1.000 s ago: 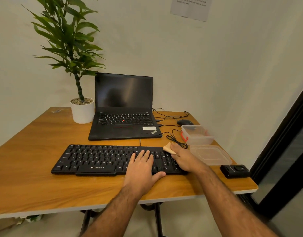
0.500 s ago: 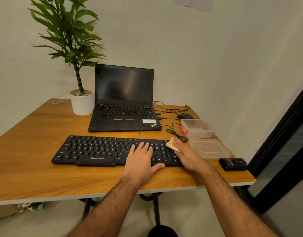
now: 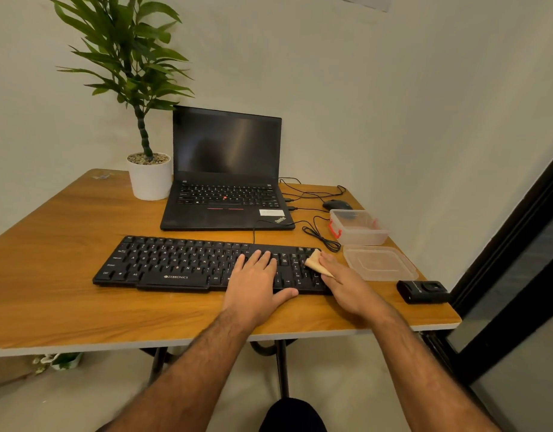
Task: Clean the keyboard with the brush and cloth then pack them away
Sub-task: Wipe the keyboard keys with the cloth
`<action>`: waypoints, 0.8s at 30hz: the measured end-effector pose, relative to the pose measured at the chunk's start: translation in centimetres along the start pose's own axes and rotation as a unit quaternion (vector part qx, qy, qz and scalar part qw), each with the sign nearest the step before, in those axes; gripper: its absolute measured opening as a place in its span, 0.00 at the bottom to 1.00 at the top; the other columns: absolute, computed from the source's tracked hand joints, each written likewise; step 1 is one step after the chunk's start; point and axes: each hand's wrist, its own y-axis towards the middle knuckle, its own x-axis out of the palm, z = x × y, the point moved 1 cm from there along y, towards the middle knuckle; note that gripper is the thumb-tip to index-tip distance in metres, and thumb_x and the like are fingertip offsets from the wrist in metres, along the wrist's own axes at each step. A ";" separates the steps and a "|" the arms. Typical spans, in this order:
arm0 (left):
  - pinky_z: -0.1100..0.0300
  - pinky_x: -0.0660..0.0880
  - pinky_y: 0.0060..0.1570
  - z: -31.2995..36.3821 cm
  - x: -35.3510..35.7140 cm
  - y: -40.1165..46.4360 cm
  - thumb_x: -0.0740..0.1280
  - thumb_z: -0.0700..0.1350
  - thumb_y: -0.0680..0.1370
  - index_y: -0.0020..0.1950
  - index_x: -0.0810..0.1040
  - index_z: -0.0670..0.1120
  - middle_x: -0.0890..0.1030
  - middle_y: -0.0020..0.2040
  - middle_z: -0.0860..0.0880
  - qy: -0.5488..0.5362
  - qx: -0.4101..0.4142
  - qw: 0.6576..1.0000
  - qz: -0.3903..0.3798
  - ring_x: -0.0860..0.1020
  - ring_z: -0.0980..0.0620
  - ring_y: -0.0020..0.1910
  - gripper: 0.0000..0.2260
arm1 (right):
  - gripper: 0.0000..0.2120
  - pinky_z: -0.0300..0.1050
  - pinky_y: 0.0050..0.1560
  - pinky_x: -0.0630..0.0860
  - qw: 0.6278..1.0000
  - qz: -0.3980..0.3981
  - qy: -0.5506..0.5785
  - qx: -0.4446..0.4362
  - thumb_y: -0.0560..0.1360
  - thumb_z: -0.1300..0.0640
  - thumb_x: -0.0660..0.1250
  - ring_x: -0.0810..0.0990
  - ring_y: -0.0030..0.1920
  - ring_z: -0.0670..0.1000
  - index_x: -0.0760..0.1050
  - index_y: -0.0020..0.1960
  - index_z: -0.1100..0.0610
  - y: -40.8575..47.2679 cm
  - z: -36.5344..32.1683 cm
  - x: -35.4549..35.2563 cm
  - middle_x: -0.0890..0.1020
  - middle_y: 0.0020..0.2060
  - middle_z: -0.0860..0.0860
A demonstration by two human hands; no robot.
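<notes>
Presently mid-wipe: right hand [image 3: 346,283] presses cloth [image 3: 315,262] flat-fingered on keyboard [image 3: 181,263] right end; left hand [image 3: 256,282] open, steadying. Brush unseen; container [image 3: 359,227] open, packing pending.

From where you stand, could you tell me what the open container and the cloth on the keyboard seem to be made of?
The container looks like clear, slightly frosted plastic: the table shows through its walls, and it has red clips. The cloth under the right hand looks like soft, matte beige fabric, folded to a corner; its weave is too small to tell.
</notes>
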 end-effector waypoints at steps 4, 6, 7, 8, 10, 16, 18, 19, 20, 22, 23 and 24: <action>0.47 0.46 0.79 0.0 0.0 0.0 0.52 0.73 0.77 0.81 0.58 0.48 0.56 0.81 0.49 -0.001 -0.002 1.000 0.003 0.51 0.50 0.81 0.40 | 0.26 0.36 0.73 0.45 1.000 -0.008 0.006 -0.022 0.84 0.58 0.57 0.51 0.78 0.45 0.53 0.79 0.54 -0.8 -0.3 0.5 0.54 0.78 0.46; 0.47 0.46 0.79 0.0 0.1 0.0 0.52 0.73 0.77 0.81 0.58 0.48 0.56 0.81 0.49 -0.001 -0.002 1.000 0.001 0.51 0.50 0.81 0.40 | 0.26 0.38 0.74 0.46 1.000 0.002 0.000 -0.017 0.84 0.58 0.57 0.51 0.78 0.45 0.54 0.79 0.53 -1.0 -0.1 0.4 0.54 0.79 0.46; 0.46 0.46 0.79 0.0 0.1 0.0 0.52 0.73 0.77 0.81 0.58 0.48 0.56 0.81 0.49 -0.001 -0.002 1.000 0.000 0.51 0.50 0.81 0.40 | 0.26 0.39 0.75 0.46 1.000 0.010 -0.009 -0.010 0.84 0.57 0.57 0.51 0.78 0.45 0.53 0.79 0.53 -1.0 -0.1 0.5 0.54 0.79 0.47; 0.47 0.46 0.79 0.0 0.0 0.0 0.52 0.73 0.77 0.81 0.58 0.48 0.56 0.81 0.49 -0.002 -0.003 1.000 0.000 0.51 0.50 0.81 0.40 | 0.26 0.40 0.76 0.46 1.000 0.016 -0.019 -0.007 0.84 0.57 0.57 0.51 0.78 0.46 0.53 0.79 0.53 -1.1 -0.2 0.6 0.54 0.79 0.47; 0.47 0.46 0.79 0.0 0.0 0.1 0.52 0.73 0.77 0.81 0.58 0.48 0.57 0.81 0.49 -0.005 -0.004 1.000 0.002 0.51 0.50 0.81 0.40 | 0.26 0.40 0.76 0.46 0.999 0.016 -0.021 -0.019 0.84 0.57 0.57 0.50 0.78 0.46 0.53 0.79 0.54 -1.3 -0.8 1.0 0.54 0.79 0.47; 0.46 0.46 0.79 -0.1 -0.1 0.2 0.53 0.73 0.77 0.80 0.58 0.48 0.57 0.81 0.49 -0.003 0.000 1.000 0.006 0.52 0.50 0.80 0.40 | 0.27 0.38 0.75 0.46 0.998 0.036 -0.040 -0.013 0.83 0.56 0.57 0.51 0.78 0.46 0.53 0.79 0.54 -1.9 -0.7 1.3 0.55 0.79 0.48; 0.46 0.46 0.79 -0.1 -0.2 0.3 0.53 0.73 0.77 0.80 0.59 0.48 0.57 0.81 0.49 -0.004 0.000 1.000 0.007 0.52 0.49 0.80 0.40 | 0.27 0.37 0.74 0.44 0.998 0.037 -0.030 -0.028 0.83 0.56 0.57 0.50 0.78 0.45 0.52 0.79 0.54 -2.3 -1.2 1.7 0.54 0.79 0.47; 0.46 0.46 0.79 -0.1 -0.2 0.3 0.53 0.73 0.77 0.80 0.59 0.48 0.57 0.81 0.49 -0.002 0.001 1.000 0.007 0.52 0.49 0.80 0.40 | 0.26 0.36 0.73 0.44 0.998 0.035 -0.020 -0.038 0.83 0.56 0.57 0.50 0.78 0.44 0.53 0.79 0.54 -2.6 -1.2 1.8 0.54 0.79 0.47; 0.47 0.46 0.79 -0.1 -0.2 0.4 0.52 0.73 0.77 0.80 0.59 0.48 0.57 0.81 0.49 0.001 0.003 1.000 0.010 0.52 0.49 0.80 0.40 | 0.26 0.36 0.73 0.44 0.999 0.033 -0.012 -0.041 0.83 0.56 0.57 0.50 0.78 0.44 0.53 0.79 0.53 -2.7 -1.1 1.8 0.55 0.79 0.46; 0.47 0.46 0.79 -0.2 0.5 0.0 0.52 0.73 0.77 0.80 0.59 0.48 0.57 0.81 0.49 -0.007 -0.002 1.000 0.003 0.52 0.50 0.80 0.40 | 0.26 0.38 0.75 0.46 0.999 0.025 -0.022 -0.025 0.84 0.56 0.57 0.50 0.78 0.44 0.53 0.79 0.53 -3.0 -0.6 2.0 0.55 0.79 0.47; 0.47 0.46 0.79 -0.1 0.5 0.0 0.52 0.73 0.77 0.80 0.59 0.47 0.58 0.81 0.49 -0.006 -0.001 1.000 0.005 0.53 0.50 0.80 0.40 | 0.26 0.39 0.75 0.46 0.999 0.035 -0.030 -0.012 0.84 0.56 0.56 0.51 0.78 0.45 0.52 0.79 0.53 -3.0 -0.5 1.8 0.54 0.79 0.47; 0.47 0.46 0.79 -0.1 0.6 0.0 0.52 0.73 0.76 0.80 0.59 0.47 0.58 0.81 0.49 -0.006 -0.001 1.000 0.008 0.53 0.50 0.80 0.41 | 0.27 0.39 0.75 0.46 0.998 0.044 -0.041 -0.006 0.84 0.55 0.56 0.50 0.78 0.46 0.51 0.80 0.54 -3.1 -0.6 1.8 0.54 0.79 0.48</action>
